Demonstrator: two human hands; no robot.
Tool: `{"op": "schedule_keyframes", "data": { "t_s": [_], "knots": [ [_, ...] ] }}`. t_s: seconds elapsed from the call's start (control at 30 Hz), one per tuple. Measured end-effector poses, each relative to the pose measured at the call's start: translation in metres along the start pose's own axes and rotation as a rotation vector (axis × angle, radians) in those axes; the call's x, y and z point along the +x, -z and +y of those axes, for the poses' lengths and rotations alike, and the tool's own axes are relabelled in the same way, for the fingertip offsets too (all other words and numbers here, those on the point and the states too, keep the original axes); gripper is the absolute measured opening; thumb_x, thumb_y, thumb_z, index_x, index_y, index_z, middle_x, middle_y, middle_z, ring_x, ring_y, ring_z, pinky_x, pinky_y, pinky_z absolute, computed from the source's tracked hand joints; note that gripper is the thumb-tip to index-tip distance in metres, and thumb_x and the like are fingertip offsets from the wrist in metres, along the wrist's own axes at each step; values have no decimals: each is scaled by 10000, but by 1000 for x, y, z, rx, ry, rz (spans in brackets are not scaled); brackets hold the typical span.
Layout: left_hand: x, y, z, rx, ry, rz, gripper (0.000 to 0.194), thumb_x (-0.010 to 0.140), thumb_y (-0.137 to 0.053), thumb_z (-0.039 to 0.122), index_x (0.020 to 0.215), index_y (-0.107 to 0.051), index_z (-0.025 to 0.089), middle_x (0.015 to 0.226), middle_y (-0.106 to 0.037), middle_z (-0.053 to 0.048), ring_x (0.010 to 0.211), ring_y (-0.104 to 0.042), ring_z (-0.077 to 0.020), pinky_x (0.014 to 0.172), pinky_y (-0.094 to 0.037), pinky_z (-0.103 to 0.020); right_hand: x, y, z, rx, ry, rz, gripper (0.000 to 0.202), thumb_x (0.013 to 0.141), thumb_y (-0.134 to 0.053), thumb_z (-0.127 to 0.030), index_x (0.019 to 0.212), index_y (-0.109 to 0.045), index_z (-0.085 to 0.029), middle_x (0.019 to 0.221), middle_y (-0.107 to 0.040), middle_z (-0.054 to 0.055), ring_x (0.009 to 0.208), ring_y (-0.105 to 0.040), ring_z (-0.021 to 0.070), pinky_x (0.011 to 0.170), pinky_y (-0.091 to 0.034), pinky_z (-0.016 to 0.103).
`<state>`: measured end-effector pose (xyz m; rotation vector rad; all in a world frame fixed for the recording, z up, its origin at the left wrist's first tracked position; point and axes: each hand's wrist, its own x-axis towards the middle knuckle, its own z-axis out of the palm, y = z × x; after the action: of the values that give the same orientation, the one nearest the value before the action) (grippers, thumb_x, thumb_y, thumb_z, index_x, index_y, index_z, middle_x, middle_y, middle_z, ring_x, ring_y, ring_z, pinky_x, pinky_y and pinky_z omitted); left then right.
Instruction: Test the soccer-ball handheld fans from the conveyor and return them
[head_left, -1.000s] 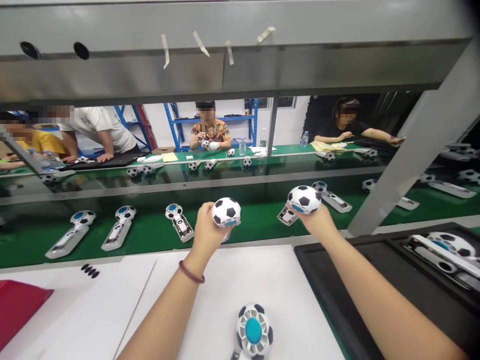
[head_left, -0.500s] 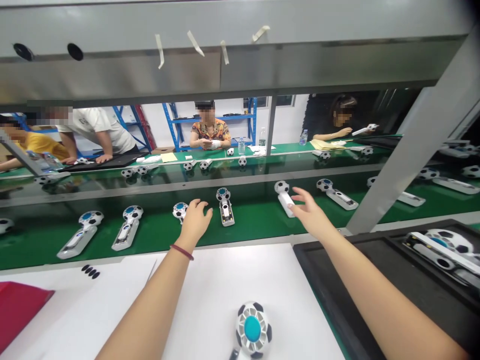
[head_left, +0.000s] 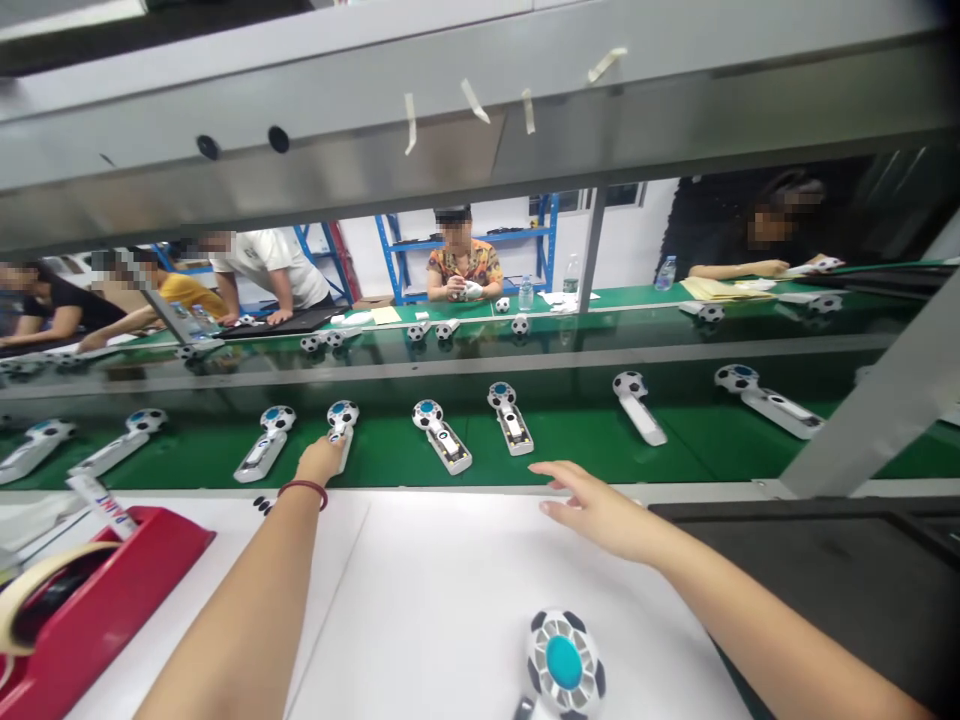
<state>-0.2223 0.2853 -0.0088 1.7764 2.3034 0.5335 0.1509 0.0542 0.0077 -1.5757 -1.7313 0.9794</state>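
Observation:
My left hand (head_left: 321, 460) is at the green conveyor belt, its fingers closed round the handle of a handheld fan (head_left: 343, 415) with a football-patterned head; the fingertips are partly hidden. Open and empty, my right hand (head_left: 589, 505) hovers over the belt's near edge with its fingers stretched to the left. Beyond it lies another handheld fan (head_left: 512, 425) with its handle's inside exposed. A similar fan (head_left: 444, 440) rests between my two hands. On the white sheet (head_left: 427, 610) before me lies a football fan head (head_left: 564, 660) with a teal centre.
More fans lie along the belt (head_left: 390, 465). A red tape dispenser (head_left: 120, 610) stands at the left, a black tray (head_left: 825, 580) at the right. A slanted metal post (head_left: 862, 380) rises at the right. Co-workers sit or lean across the line, one in a patterned shirt (head_left: 463, 268).
My left hand has moved left and closed on a fan's handle. My right hand has drawn back from a white-handled fan. The view has turned left, showing the tape dispenser.

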Motion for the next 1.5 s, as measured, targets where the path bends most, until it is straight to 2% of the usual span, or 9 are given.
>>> {"op": "schedule_keyframes", "data": {
  "t_s": [0.23, 0.37, 0.5, 0.6, 0.77, 0.87, 0.97, 1.17, 1.5],
  "knots": [
    [14, -3, 10, -361, 240, -245, 248, 805, -556, 348, 909, -568, 123, 932, -574, -53, 878, -552, -176, 783, -457, -360, 84, -45, -8, -74, 52, 59, 701, 776, -501, -462, 1380, -211, -254, 1369, -313, 93, 1250, -312, 252, 1006, -278, 384],
    [-10, -13, 38, -753, 329, -263, 345, 849, -452, 428, 981, -534, 120, 896, -570, -59, 767, -562, -147, 691, -483, -330, 138, -63, -27, -89, -32, 99, 756, 774, -507, -460, 1397, -148, -226, 1296, -409, 136, 1128, -462, 250, 905, -369, 346],
    [-48, -14, 67, -1203, 236, -297, 323, 861, -414, 429, 968, -520, 144, 828, -587, -41, 694, -586, -126, 634, -499, -280, 161, -79, -28, -79, -95, 151, 932, 586, -704, -260, 1378, -215, -207, 1161, -521, 157, 1045, -511, 309, 858, -370, 391],
    [-79, -2, 84, -1445, 107, -389, 222, 799, -530, 354, 907, -535, 160, 807, -613, -51, 750, -618, -170, 670, -513, -293, 157, -79, -20, 16, -127, 168, 850, 534, -708, -203, 1307, -355, -169, 1043, -586, 147, 923, -567, 308, 775, -412, 384],
    [-123, 31, 104, -1658, -62, -531, 382, 695, -614, 183, 1044, -467, 234, 965, -620, -50, 802, -629, -215, 708, -523, -375, 129, -63, -20, 313, -74, 284, 468, 778, -412, -520, 1084, -493, -176, 949, -608, 75, 853, -595, 216, 661, -471, 297],
    [-142, 47, 116, -1721, 25, -623, 259, 783, -533, 340, 992, -505, 188, 893, -627, -68, 762, -632, -218, 667, -528, -360, 98, -47, -35, 495, -27, 350, 502, 770, -425, -546, 1165, -362, -243, 1031, -582, 41, 882, -601, 185, 643, -496, 276],
    [-154, 54, 126, -1719, 111, -734, 474, 816, -358, 561, 893, -549, 135, 791, -623, -88, 705, -630, -231, 604, -522, -344, 61, -28, -56, 851, -5, 277, 566, 659, -659, -419, 1131, -368, -304, 1054, -580, 7, 889, -613, 178, 691, -511, 287],
    [-173, 38, 130, -1611, 120, -767, 527, 803, -349, 583, 827, -576, 108, 655, -617, -92, 591, -619, -214, 565, -499, -305, 18, -7, -72, 1241, -267, 176, 487, 715, -520, -612, 920, -551, -171, 907, -623, 79, 814, -630, 211, 693, -522, 332],
    [-184, -2, 125, -1561, 97, -419, 669, 641, -424, 747, 746, -594, 108, 574, -606, -72, 510, -571, -176, 494, -446, -263, 24, -15, -50, 1153, -53, 360, 499, 683, -522, -643, 785, -542, -155, 646, -609, 22, 545, -591, 145, 496, -451, 234]
  ]
}}
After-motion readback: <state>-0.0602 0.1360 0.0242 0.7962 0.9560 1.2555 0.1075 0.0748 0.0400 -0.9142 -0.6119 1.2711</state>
